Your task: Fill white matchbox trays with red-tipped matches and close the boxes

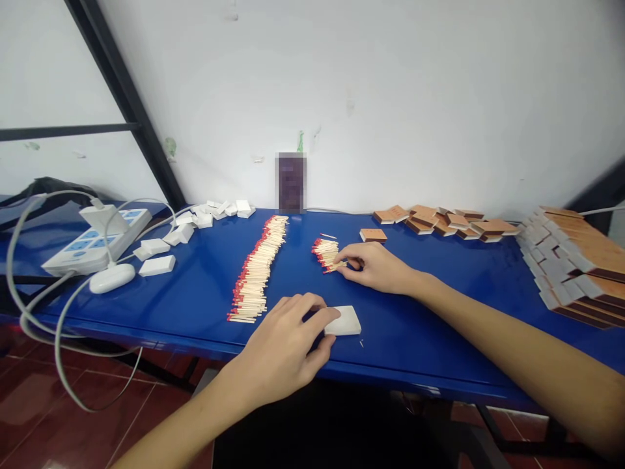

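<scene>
My left hand (286, 342) is closed on the left end of a small white box (347, 320), thumb and fingers at its sides. The box lies on the blue table near the front edge. Farther back, my right hand (379, 267) pinches at matches on the right side of a small pile of red-tipped matches (322, 249). How many matches are between its fingertips I cannot make out. To the left, a long band of matches (256, 273) runs from front to back, red heads facing left. A single orange-brown matchbox (373, 235) sits just behind my right hand.
White boxes (202, 215) lie loosely at the back left, beside a power strip (102, 238) with looping white cables and a white adapter (112, 279). Several brown matchboxes (439, 221) are scattered along the wall. A stack of matchboxes (581, 267) stands at the right.
</scene>
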Demonstrator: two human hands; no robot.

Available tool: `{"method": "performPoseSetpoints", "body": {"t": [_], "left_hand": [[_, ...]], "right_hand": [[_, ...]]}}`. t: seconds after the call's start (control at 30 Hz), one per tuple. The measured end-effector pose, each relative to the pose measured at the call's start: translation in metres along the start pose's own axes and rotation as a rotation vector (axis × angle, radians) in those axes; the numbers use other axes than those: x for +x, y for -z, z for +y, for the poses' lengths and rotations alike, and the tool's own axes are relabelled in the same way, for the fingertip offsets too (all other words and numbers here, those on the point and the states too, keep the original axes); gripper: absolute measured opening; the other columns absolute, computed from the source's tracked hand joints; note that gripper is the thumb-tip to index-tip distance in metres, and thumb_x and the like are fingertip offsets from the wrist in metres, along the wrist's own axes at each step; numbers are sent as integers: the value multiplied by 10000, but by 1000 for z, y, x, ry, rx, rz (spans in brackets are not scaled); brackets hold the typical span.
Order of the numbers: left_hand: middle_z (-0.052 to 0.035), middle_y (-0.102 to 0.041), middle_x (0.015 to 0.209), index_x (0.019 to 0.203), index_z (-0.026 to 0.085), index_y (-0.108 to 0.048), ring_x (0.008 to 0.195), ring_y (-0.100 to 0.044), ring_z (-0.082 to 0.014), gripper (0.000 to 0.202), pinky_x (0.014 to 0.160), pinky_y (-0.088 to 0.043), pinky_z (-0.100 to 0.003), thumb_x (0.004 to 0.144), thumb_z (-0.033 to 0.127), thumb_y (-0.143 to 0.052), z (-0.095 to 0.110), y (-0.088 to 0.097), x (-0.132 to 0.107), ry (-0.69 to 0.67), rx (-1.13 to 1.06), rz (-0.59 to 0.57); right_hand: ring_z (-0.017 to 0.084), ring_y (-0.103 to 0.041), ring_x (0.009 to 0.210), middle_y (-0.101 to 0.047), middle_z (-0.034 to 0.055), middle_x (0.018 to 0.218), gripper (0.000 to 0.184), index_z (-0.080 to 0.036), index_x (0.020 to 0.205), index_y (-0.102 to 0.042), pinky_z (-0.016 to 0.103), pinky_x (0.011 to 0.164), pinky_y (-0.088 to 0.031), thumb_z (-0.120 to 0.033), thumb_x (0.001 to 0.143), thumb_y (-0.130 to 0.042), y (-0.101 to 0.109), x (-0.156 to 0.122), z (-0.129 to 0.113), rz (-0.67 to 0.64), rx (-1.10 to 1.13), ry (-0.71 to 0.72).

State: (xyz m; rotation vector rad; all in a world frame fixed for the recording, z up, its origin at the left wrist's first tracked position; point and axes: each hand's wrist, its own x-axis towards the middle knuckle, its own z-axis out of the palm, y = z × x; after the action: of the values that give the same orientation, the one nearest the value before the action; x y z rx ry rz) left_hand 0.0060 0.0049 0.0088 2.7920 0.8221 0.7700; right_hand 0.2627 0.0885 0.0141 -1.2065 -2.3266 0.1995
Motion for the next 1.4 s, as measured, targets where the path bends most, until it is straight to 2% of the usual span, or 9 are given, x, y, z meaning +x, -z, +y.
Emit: {"method": "performPoseSetpoints", "body": {"t": [0.27, 0.47, 0.7, 0.97, 1.27, 1.4], "left_hand": [[-77, -563, 1175, 1217, 214, -542, 1000, -565, -260, 242, 872, -474, -429, 981, 173, -513, 0, 1, 1, 9, -13, -20], [-79, -560, 1171, 1228, 214, -536, 992, -562, -260, 245, 868, -473, -430, 987, 181, -504, 0, 1, 0, 6, -12, -24], [-83, -555, 1181, 1211, 207, -540, 1008, -561, -258, 234, 880, -469, -426, 983, 167, -502, 0, 0, -2, -6, -15, -15], [-70, -553, 1168, 1214, 213, -530, 994, -557, -254, 234, 874, -460, -422, 985, 167, -514, 1, 0, 1, -6, -9, -17], [-67, -546, 1175, 1213, 223, -523, 1012, -556, -261, 230, 913, -441, -442, 990, 172, -498, -1, -1, 0, -9, -11, -34], [-67, -542, 1181, 1217, 228, -519, 1020, -554, -261, 234, 911, -437, -436, 991, 173, -496, -1, -1, 1, -8, -9, -33]], "right_hand": [[107, -448, 535, -488, -37, 607, 130, -167, 900, -690, 249, 566, -333, -241, 848, -596, 0, 1, -2, 17, 10, 26], [106, -443, 554, -507, -24, 633, 109, -172, 780, -652, 249, 576, -345, -227, 845, -584, 2, 0, -7, -1, 28, 76], [109, -441, 562, -492, -25, 630, 120, -166, 811, -660, 244, 575, -327, -230, 865, -574, 3, 1, -6, -54, -7, 73], [114, -443, 593, -508, -26, 670, 119, -179, 860, -595, 240, 586, -309, -255, 921, -527, 7, 1, -12, -149, -31, 45], [108, -485, 608, -611, -5, 728, 118, -169, 846, -615, 246, 643, -333, -218, 915, -532, 6, 1, -18, -88, -52, 83], [104, -507, 586, -606, -22, 660, 148, -164, 830, -654, 266, 713, -346, -226, 917, -551, 6, 2, -22, -109, -106, 92]]}}
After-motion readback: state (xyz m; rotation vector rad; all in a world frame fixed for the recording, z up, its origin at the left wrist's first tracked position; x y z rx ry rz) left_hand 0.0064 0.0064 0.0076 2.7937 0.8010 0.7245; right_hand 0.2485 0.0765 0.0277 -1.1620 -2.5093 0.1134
